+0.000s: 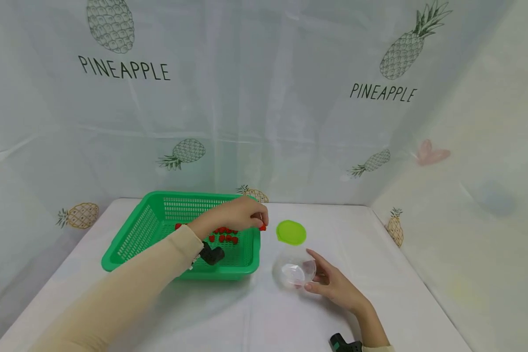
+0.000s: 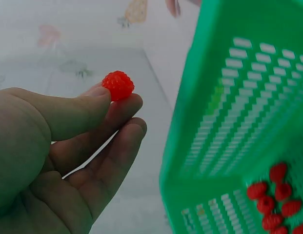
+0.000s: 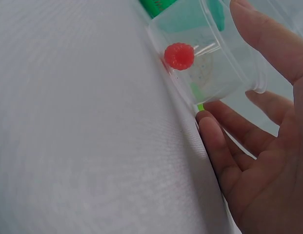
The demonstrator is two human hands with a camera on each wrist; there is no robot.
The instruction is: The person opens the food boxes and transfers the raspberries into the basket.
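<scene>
My left hand (image 1: 239, 213) pinches a red raspberry (image 2: 118, 86) between thumb and index finger, above the right edge of the green basket (image 1: 202, 275). Several more raspberries (image 2: 265, 204) lie on the basket floor, partly hidden in the head view by the left arm. A clear plastic cup (image 1: 286, 270) stands on the table right of the basket. Around its right side, my right hand (image 1: 334, 286) holds it with thumb and fingers on opposite sides. One raspberry (image 3: 179, 56) shows through the cup wall near its bottom, apparently inside.
A bright green round lid (image 1: 291, 232) lies on the white table just behind the cup. The table's right edge (image 1: 418, 274) runs beyond the right hand. Behind the table hangs a curtain (image 1: 268, 98) printed with pineapples.
</scene>
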